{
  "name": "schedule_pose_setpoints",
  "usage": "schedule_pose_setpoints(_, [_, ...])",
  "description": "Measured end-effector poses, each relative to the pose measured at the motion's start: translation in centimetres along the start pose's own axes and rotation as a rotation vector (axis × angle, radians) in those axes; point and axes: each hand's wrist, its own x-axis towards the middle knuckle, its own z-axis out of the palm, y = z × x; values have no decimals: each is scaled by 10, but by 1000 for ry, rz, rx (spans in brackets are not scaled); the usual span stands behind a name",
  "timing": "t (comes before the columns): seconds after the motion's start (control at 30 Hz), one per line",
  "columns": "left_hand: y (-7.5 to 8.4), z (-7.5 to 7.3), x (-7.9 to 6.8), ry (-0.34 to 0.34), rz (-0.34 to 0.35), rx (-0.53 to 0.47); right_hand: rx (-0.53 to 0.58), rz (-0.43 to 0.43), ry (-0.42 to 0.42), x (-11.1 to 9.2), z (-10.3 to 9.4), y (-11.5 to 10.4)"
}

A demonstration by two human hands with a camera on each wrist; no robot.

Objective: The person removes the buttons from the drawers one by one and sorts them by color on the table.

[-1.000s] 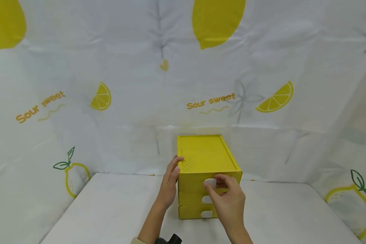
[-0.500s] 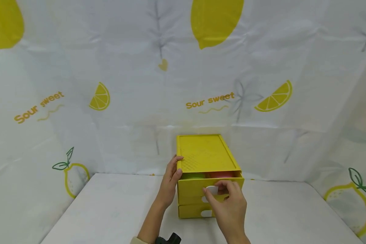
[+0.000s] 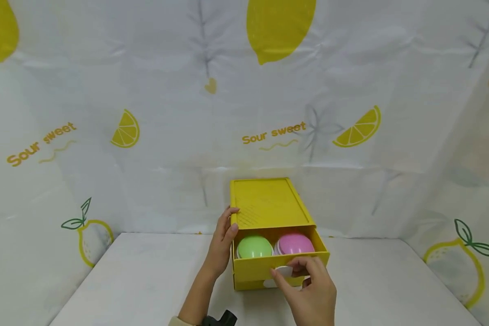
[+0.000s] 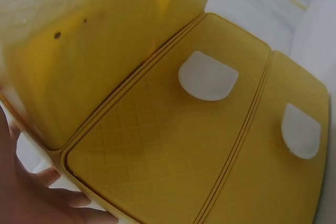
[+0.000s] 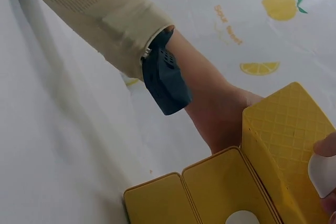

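Note:
A yellow drawer box (image 3: 273,201) stands at the back of the table with its top drawer (image 3: 250,270) pulled partway out. Inside that drawer sit a light green round-topped item (image 3: 254,247) and a pink one (image 3: 296,244), side by side. Thumb and fingers of my right hand (image 3: 313,290) pinch the white handle tab (image 3: 284,271) on the drawer front. My left hand (image 3: 220,246) rests along the box's left side, fingertips at the top edge. In the left wrist view, the middle drawer (image 4: 152,145) and the bottom drawer (image 4: 273,182) are closed.
A white tabletop (image 3: 146,276) surrounds the box. Right behind it hangs a white curtain (image 3: 167,136) printed with lemons. A dark wrist device (image 5: 165,82) is strapped on the left wrist by the beige sleeve (image 5: 105,14).
My right hand has drawn the top drawer out toward me from fully closed, exposing the green and pink items. My left hand stays at the box's side, and the head view has shifted slightly.

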Motion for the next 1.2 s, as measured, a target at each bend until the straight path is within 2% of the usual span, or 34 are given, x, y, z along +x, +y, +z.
schedule_pose_setpoints(0.2, [1,0,0,-4,1,-7,4,-15,29,-12,-11,0])
schedule_pose_setpoints(0.37, [3,-2,0,-12,4,-28,-20,17,-5,-18,-16,-2])
schedule_pose_setpoints(0.6, [3,-3,-1,-15,8,-28,-100,164,-102,-23,-26,-2])
schedule_pose_setpoints(0.73, [2,-2,0,-24,9,-38,-86,175,-157,-25,-34,1])
schedule_pose_setpoints(0.9, [2,-2,0,-22,3,-57,-146,151,-328,-12,-54,-1])
schedule_pose_setpoints(0.93, [2,-2,0,-21,3,-56,-142,120,-345,-8,-59,-4])
schedule_pose_setpoints(0.97, [2,-3,0,-22,2,-57,-107,42,-354,-2,-66,-5])
schedule_pose_setpoints(1.07, [2,-3,0,-21,3,-54,98,-327,-367,24,-83,-11])
schedule_pose_setpoints(1.13, [2,-3,0,-17,3,-52,251,-581,-432,46,-89,-12])
schedule_pose_setpoints(1.17, [3,-3,0,-17,2,-53,303,-677,-484,57,-91,-12])
schedule_pose_setpoints(1.2, [4,-3,-1,-15,2,-52,327,-721,-544,68,-92,-15])
